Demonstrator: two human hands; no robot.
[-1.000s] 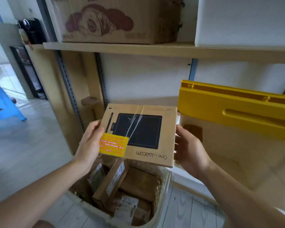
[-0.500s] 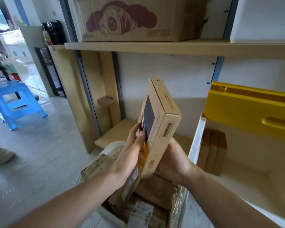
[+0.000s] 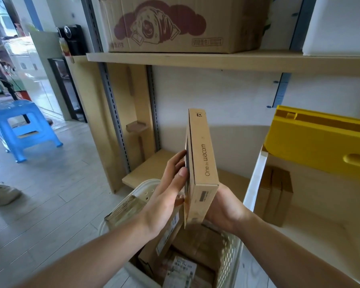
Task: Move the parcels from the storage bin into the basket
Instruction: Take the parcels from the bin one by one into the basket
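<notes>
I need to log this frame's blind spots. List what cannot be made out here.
- Head view: right hand fingers, hidden behind the Wacom box.
- Box's printed front, turned edge-on to the camera.
- Basket near rim, cut off by the bottom edge.
- Parcel labels in the basket, too blurred to read.
- Yellow bin, cut off by the right edge.

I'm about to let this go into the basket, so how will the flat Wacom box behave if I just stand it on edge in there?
The Wacom box looks stiff: its edges stay straight between the left hand and right hand. Being thin and tall on edge, it will probably tip unless it leans on the parcels in the basket. Smooth cardboard may slide a little.
</notes>
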